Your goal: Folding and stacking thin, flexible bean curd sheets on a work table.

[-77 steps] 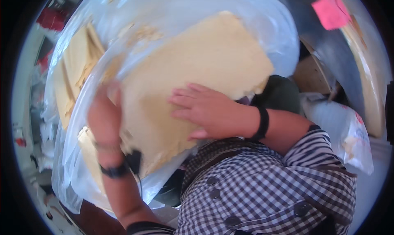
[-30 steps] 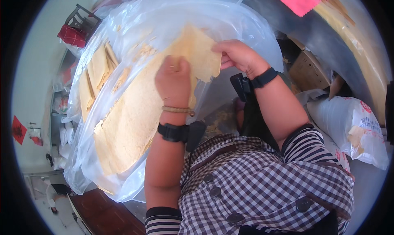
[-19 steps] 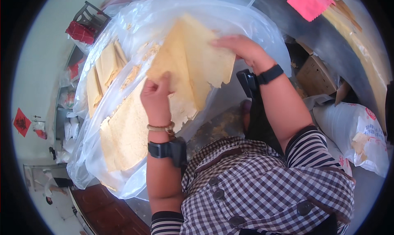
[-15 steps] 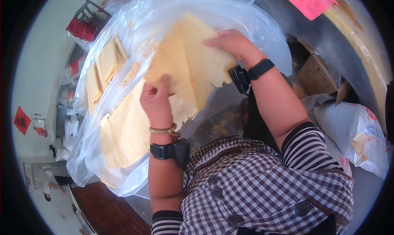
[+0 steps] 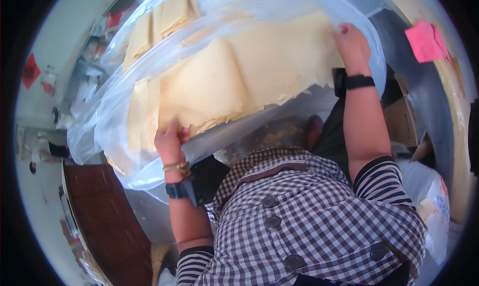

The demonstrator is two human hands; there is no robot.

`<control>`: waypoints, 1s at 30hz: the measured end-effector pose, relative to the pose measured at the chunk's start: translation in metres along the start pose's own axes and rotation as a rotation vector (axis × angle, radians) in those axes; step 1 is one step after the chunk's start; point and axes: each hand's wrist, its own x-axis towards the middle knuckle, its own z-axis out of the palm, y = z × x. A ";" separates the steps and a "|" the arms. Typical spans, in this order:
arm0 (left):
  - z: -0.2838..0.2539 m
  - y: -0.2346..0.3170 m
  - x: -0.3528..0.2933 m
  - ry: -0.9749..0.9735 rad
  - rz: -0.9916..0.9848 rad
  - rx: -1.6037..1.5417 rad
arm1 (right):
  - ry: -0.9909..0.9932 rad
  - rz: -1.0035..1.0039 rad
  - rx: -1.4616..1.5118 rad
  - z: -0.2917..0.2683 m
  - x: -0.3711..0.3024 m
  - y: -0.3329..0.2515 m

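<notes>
Fingers of the left hand (image 5: 171, 143) bend in narrowly at the near-left corner of a tan sheet (image 5: 202, 89); blur keeps me from telling whether they pinch it. Fingers of the right hand (image 5: 353, 47) curl in by the sheet's right end, toward the right edge of the bench (image 5: 114, 153), and I cannot tell there either if they hold the rim or only touch it.

The sheet lies across the middle of the plastic-covered bench, over more layers of the same kind, its ragged side facing the near edge. A soft bend rises across it between the two hands. Just now the hands have drawn well apart, which I judge leaves the sheet mostly spread out, with that bend the main part not lying flat.

Half a second ago the right hand was nearer the left, and the sheet stood up between them in a sharp ridge. The view has also swung.

Farther out, folded sheets (image 5: 173, 19) rest near the bench's far-left edge, and a pink cloth (image 5: 427, 41) lies beyond the right edge.
</notes>
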 end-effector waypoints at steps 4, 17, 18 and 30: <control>0.001 0.007 0.008 0.066 0.182 0.476 | -0.373 -0.153 0.402 -0.010 -0.047 -0.065; 0.110 -0.010 -0.052 -0.240 1.056 0.766 | -1.423 0.191 0.730 0.048 -0.096 -0.137; 0.113 -0.013 -0.049 -0.137 1.030 0.766 | -1.462 0.211 0.853 0.049 -0.099 -0.136; -0.014 0.042 0.025 0.079 0.215 -0.160 | -0.575 -1.028 -0.025 0.065 -0.145 -0.096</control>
